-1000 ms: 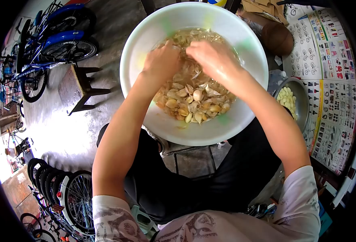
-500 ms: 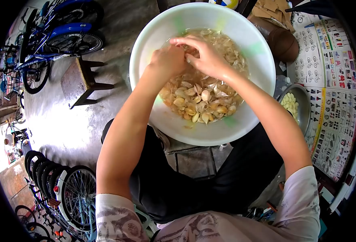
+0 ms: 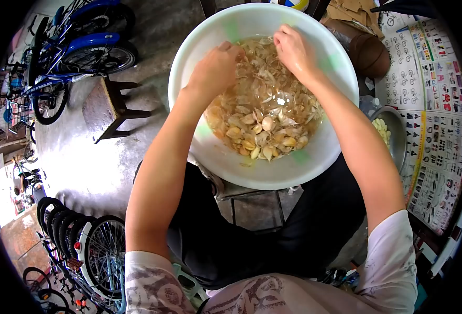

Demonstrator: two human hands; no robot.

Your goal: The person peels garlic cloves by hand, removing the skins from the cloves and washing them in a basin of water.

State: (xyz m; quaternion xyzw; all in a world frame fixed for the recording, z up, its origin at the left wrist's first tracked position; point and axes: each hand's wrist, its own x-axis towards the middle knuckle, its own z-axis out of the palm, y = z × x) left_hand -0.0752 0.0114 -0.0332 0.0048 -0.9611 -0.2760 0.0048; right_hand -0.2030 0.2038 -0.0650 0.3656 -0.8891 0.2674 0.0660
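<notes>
Both hands are held over a wide white basin (image 3: pixel 220 163), in which garlic cloves (image 3: pixel 267 124) and loose papery skins (image 3: pixel 265 70) are covered by cloudy water (image 3: pixel 279 94). The left hand (image 3: pixel 218 65) is curled at the left side of the water, its fingers bent inward and partly hidden; whether anything is gripped by it cannot be told. The right hand (image 3: pixel 295 52) is raised near the far right wall, its fingers loosely folded; whether a clove or skin is pinched there cannot be made out. The cloves are heaped mostly toward the near side. At the right, peeled cloves (image 3: pixel 381 129) are held in a metal bowl (image 3: pixel 397 131), set beside printed sheets (image 3: pixel 440 157). A wooden stool (image 3: pixel 99 107) is seen at the left.
</notes>
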